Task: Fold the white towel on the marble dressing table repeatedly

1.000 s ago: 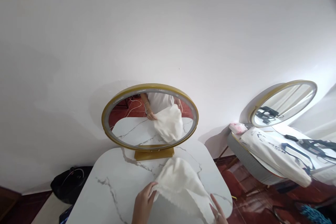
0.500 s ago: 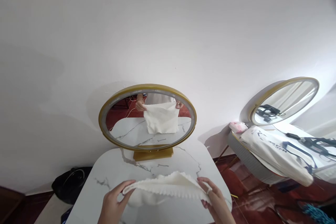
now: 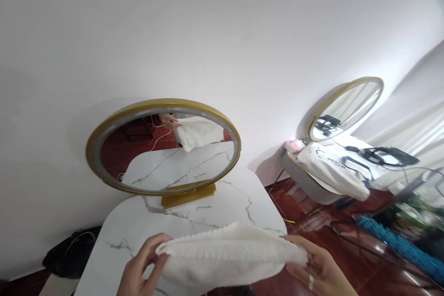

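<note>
A white cloth (image 3: 222, 259) with a scalloped edge is stretched between my two hands above the front of the marble-patterned table (image 3: 121, 226). My left hand (image 3: 144, 263) pinches its left end between thumb and fingers. At the right end, my right hand (image 3: 314, 263), with a ring on one finger, grips the cloth. The cloth hangs down a little and looks folded or doubled. Behind it stands an oval gold-framed mirror (image 3: 166, 148), whose glass reflects the cloth and one of the hands.
On the right, a second table (image 3: 298, 175) carries a white printed bag (image 3: 333, 171), a pink-and-white packet (image 3: 294, 146), black cables (image 3: 385, 155) and another gold-rimmed mirror (image 3: 350, 106). A black bag (image 3: 71, 252) lies at the left. Blue fluffy material (image 3: 398, 245) is at the lower right.
My view has swung to the right, so the mirrors sit further left. Both hands still hold the cloth, which has shifted right relative to the table and appears more opened toward me.
</note>
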The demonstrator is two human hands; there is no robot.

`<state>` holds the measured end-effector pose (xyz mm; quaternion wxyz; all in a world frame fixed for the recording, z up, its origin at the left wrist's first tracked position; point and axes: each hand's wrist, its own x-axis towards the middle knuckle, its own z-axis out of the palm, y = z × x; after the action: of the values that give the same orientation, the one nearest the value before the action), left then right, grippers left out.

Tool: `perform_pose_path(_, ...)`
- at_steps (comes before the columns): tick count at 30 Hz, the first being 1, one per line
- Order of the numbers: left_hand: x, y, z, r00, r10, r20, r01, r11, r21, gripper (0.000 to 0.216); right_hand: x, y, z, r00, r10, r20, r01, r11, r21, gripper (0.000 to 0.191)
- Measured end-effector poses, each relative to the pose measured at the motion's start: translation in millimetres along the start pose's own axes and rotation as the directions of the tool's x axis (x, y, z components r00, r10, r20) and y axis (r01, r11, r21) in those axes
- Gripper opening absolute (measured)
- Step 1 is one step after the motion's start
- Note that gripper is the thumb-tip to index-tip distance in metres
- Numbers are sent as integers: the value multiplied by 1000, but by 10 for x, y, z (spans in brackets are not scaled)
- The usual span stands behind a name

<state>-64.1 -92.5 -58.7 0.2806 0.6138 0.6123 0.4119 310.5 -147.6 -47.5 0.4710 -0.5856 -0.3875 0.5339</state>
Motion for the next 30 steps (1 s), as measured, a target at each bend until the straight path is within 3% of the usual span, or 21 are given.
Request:
perform_pose_path(4,94,-24,81,998,-10,-54,9,1000,-15,44,138,36,30,997,-65,45,68,995,-67,51)
perform_pose_path(6,92,-89,107,999,6,-44,-5,1000,4,43,231,97,62,993,-99,66,107,986,-127,43)
perform_pose_path(9,65,-245,126,996,88,-27,-85,991,101,38,391,226,146,977,-210,40,213,935,-284,18)
perform_pose_path(12,25,-366,127,979,202,-32,-190,955,227,36,537,357,257,950,-313,5,285,859,-426,27)
perform_pose_path(16,-41,-433,108,972,232,-40,-208,926,317,35,620,433,394,906,-424,-11,392,847,-359,29)
perform_pose_path(23,-109,-498,52,988,147,-53,-122,936,331,33,571,421,554,913,-337,230,400,852,-338,11)
perform_pose_path(26,-127,-533,72,985,149,-90,-113,940,321,36,575,528,539,912,-244,330,364,852,-376,22)
perform_pose_path(30,-127,-560,94,984,157,-86,-124,944,305,40,550,730,471,947,-148,284,267,856,-443,43)
